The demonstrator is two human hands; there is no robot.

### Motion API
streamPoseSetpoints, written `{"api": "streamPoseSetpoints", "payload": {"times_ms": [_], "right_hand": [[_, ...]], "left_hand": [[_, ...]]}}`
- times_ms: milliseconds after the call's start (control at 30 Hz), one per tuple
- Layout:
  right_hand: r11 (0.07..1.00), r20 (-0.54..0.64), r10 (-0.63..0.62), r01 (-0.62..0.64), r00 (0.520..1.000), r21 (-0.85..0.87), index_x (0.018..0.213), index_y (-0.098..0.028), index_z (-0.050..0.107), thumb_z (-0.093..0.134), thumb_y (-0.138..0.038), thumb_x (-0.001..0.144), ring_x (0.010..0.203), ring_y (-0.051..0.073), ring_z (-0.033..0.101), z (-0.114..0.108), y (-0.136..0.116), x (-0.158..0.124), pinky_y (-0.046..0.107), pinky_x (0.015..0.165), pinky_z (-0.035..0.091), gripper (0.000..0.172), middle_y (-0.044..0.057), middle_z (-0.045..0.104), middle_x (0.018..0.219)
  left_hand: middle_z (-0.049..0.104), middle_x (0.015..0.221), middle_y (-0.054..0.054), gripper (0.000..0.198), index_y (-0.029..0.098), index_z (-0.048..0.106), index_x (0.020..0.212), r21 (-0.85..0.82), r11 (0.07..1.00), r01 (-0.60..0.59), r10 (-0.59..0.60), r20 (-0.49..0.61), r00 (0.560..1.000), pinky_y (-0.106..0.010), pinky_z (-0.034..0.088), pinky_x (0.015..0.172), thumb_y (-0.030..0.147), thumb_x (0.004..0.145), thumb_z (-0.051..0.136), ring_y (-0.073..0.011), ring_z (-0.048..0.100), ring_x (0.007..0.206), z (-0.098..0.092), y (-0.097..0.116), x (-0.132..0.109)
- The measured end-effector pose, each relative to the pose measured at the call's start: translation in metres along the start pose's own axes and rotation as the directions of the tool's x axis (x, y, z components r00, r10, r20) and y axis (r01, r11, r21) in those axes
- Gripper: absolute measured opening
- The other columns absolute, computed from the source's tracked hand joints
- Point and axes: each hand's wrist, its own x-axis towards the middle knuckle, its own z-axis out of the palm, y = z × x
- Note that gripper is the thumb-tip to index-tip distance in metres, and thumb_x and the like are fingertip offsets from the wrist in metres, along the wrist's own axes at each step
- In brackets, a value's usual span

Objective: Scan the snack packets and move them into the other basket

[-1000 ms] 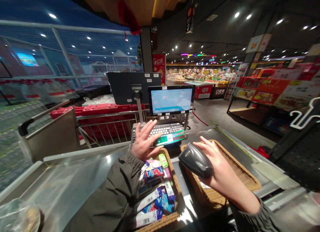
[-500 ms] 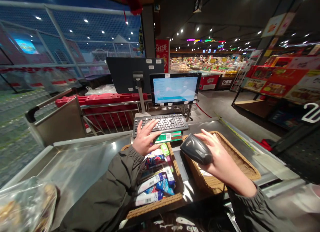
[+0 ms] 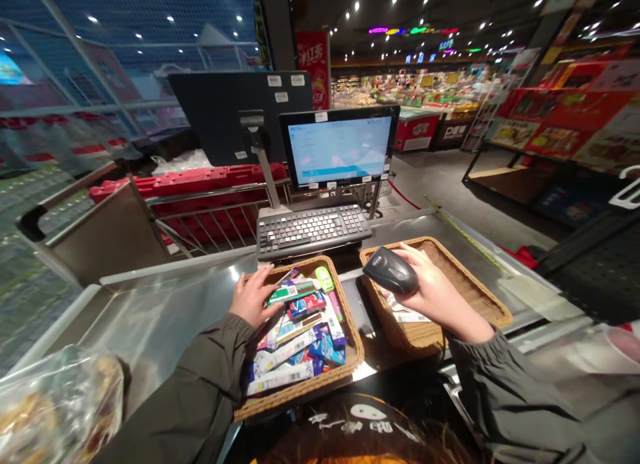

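On the metal bench [image 3: 165,317], the left hand [image 3: 253,299] grasps a green packet [image 3: 296,291] over the filled left wicker basket [image 3: 358,351]; the right hand [image 3: 433,291] grips a barcode scanner [image 3: 390,271] above the right wicker basket [image 3: 473,284]. Behind stand a keyboard [image 3: 315,229] and lit monitor [image 3: 343,147]; a stocked display rack [image 3: 555,121] stands on the grey floor [image 3: 440,177].

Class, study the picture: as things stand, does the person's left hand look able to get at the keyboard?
Probably yes. The left hand is near the keyboard, whose keys lie uncovered, and nothing seems to block the way. It touches a green packet, which it may need to leave first.
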Motion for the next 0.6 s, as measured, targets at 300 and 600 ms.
{"api": "streamPoseSetpoints", "payload": {"times_ms": [300, 600], "right_hand": [[0.977, -0.096, 0.190, -0.197, 0.977, -0.078, 0.124, -0.019, 0.058, 0.064, -0.029, 0.073, 0.129, 0.038, 0.049, -0.035, 0.048, -0.028, 0.060, 0.111, 0.034, 0.052, 0.014, 0.061, 0.128], [0.932, -0.172, 0.348, -0.360, 0.922, -0.038, 0.129, -0.018, 0.052, 0.067, -0.036, 0.075, 0.137, 0.039, 0.041, -0.046, 0.092, -0.072, 0.065, 0.112, 0.029, 0.058, 0.018, 0.056, 0.133]], "left_hand": [[0.046, 0.148, -0.018, 0.034, 0.024, 0.069, 0.108, 0.051, 0.982, -0.180, 0.181, -0.023, 0.983, -0.073, 0.023, 0.107, 0.046, 0.083, 0.060, -0.0398, 0.039, 0.138, -0.022, 0.042, 0.036], [0.048, 0.147, -0.015, 0.037, 0.021, 0.074, 0.099, -0.114, 0.918, -0.380, 0.391, 0.094, 0.916, -0.069, 0.016, 0.113, 0.051, 0.079, 0.068, -0.0394, 0.034, 0.140, 0.022, 0.190, 0.160]]}}
